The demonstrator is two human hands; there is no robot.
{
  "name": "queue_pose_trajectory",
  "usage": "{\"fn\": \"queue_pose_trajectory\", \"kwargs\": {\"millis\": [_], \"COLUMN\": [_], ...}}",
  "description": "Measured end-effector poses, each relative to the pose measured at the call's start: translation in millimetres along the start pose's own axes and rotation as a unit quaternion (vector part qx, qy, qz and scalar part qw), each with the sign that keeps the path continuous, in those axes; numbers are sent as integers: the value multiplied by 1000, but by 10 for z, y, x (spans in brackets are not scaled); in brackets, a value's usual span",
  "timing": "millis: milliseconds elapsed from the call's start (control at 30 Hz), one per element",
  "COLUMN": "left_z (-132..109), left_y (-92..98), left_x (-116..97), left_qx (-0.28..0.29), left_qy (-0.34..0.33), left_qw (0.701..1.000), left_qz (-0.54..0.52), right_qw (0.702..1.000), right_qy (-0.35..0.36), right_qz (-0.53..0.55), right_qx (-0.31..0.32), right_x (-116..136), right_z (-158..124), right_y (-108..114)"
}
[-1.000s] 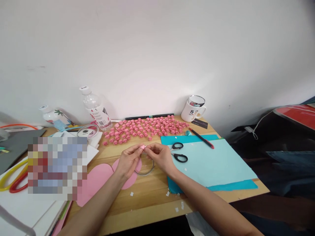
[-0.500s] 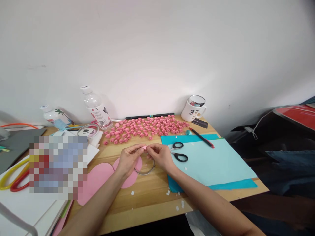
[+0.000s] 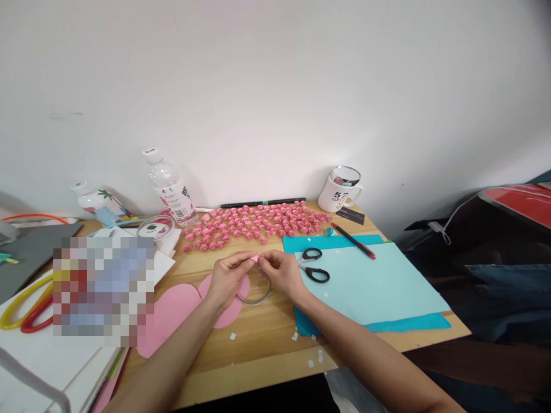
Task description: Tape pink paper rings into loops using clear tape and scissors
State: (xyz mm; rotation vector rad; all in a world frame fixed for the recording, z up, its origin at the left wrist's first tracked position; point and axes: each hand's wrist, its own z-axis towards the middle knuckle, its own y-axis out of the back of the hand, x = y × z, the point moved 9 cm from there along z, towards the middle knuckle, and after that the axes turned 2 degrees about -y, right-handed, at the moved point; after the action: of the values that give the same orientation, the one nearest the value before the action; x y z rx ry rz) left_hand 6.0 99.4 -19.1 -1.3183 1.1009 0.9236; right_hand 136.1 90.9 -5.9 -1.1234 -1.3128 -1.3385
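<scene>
Between my two hands, a small piece of pink paper [image 3: 255, 258] is held just above the wooden table. My left hand [image 3: 230, 277] pinches it from the left, fingers closed. From the right, my right hand [image 3: 280, 273] closes thumb and fingers on its other end. Behind the hands lie several small rolled pink paper roses [image 3: 253, 221]. A pink paper heart [image 3: 174, 312] lies under my left forearm, and a pink paper round [image 3: 232, 310] is partly covered by my left wrist. A grey ring [image 3: 258, 301], perhaps a tape roll, shows below the fingers.
Black-handled scissors [image 3: 317, 275] rest on light blue paper [image 3: 370, 287] at right, near a dark pen [image 3: 355, 241]. A white mug [image 3: 336, 195] and a plastic bottle [image 3: 170, 189] stand by the wall. Papers and looped handles [image 3: 26, 287] crowd the left. White scraps [image 3: 233, 336] lie in front.
Both hands keep pinching the pink paper in nearly the same spot. The whole view has shifted very slightly; nothing on the table has moved.
</scene>
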Motion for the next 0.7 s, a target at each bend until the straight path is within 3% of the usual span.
{"fn": "queue_pose_trajectory", "kwargs": {"millis": [300,700], "left_z": [-37,0], "left_y": [-53,11], "left_x": [-207,-22], "left_qx": [18,4], "left_qy": [-89,-24], "left_qw": [989,999], "left_qz": [113,40], "right_qw": [1000,1000], "right_qy": [13,13], "right_qz": [-10,-8], "right_qx": [-1,12], "right_x": [-13,-17], "right_z": [9,15], "right_y": [-14,-31]}}
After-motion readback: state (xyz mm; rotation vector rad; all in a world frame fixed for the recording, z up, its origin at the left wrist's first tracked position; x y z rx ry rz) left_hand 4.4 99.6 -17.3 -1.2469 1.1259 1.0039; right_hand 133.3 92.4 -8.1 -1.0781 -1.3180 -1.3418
